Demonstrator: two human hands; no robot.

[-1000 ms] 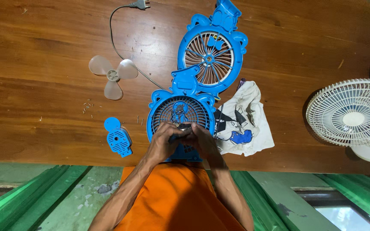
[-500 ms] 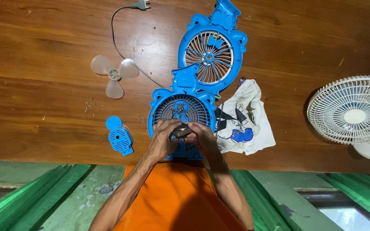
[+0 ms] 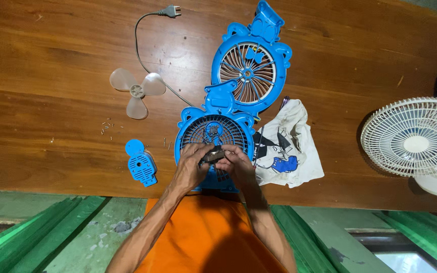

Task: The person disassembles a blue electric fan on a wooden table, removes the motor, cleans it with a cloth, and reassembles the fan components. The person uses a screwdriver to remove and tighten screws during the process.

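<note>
Two hands on a small fan motor

Two hands, our left (image 3: 190, 169) and right (image 3: 236, 164), are pinching a small dark motor (image 3: 212, 155) between the fingertips over the blue fan housing (image 3: 213, 134). Beside it we are seeing a white cloth (image 3: 292, 146), a blue cover (image 3: 141, 164), a clear blade (image 3: 136, 91) and a white fan (image 3: 413, 139).

Bright, even light falls on the wooden table (image 3: 51, 76), with soft glare at 11 and 12 o'clock. A dark shadow hugs the white fan (image 3: 413, 139) at 3 o'clock. Focus is sharp throughout; edges bow slightly.
</note>
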